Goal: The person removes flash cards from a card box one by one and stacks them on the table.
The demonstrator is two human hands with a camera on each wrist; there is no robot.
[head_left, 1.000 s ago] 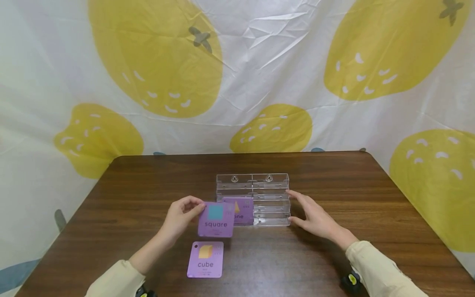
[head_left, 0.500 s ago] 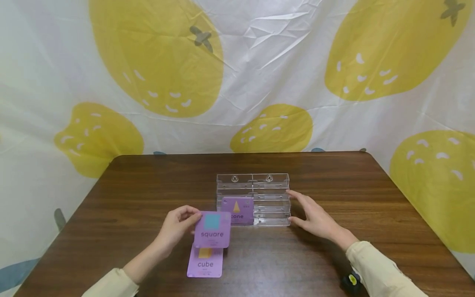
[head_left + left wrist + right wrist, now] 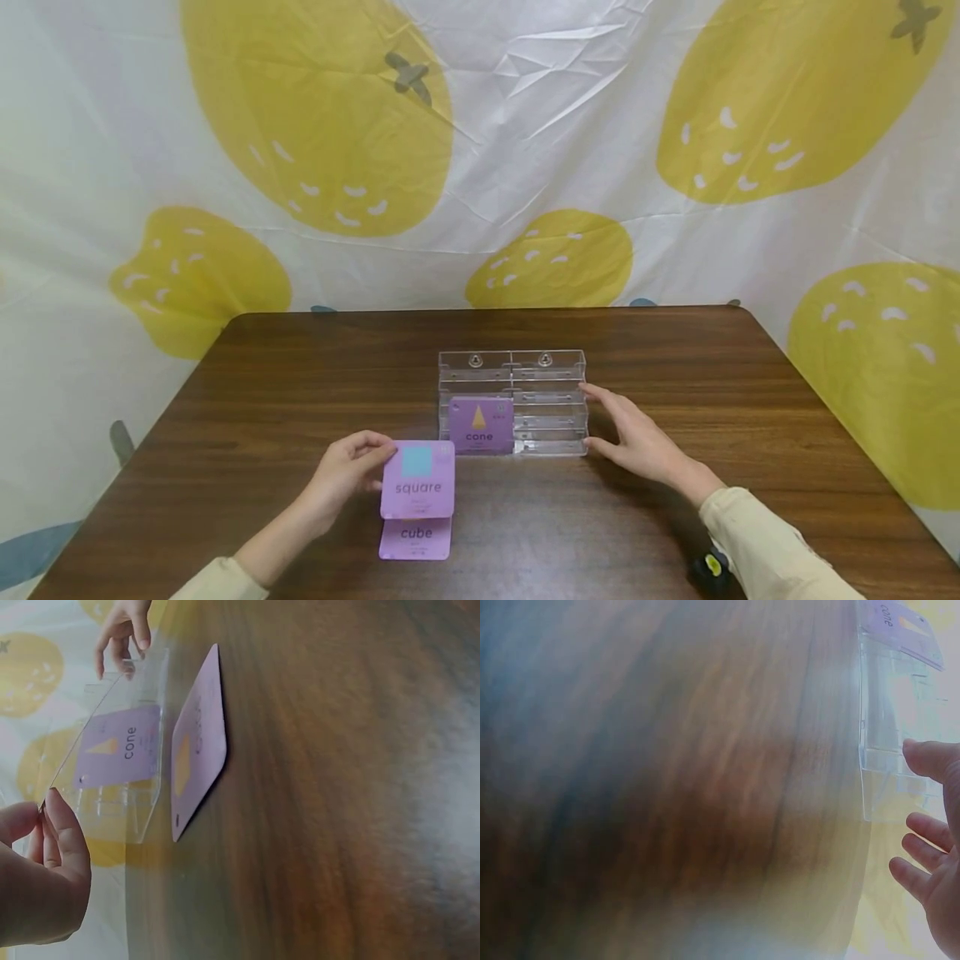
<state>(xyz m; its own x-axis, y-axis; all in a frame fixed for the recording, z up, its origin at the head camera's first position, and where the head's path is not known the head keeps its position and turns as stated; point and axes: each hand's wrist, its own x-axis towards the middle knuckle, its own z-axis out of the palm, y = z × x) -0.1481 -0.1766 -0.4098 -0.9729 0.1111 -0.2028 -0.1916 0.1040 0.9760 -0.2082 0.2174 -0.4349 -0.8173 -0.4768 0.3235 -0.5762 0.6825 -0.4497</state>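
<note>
1. Square card [image 3: 417, 492]: purple, rounded corners, blue square above the word "square".
2. Position: raised over cube card [image 3: 416, 547], partly covering it in head view.
3. Left hand [image 3: 343, 477]: pinching its upper left corner.
4. Right hand [image 3: 641, 435]: fingers apart, at right edge of clear rack [image 3: 550, 423].

Right hand [image 3: 943, 881] — by clear rack [image 3: 889, 716], purple card [image 3: 900, 630] (reading "cone"), tabletop [image 3: 682, 772]
</note>
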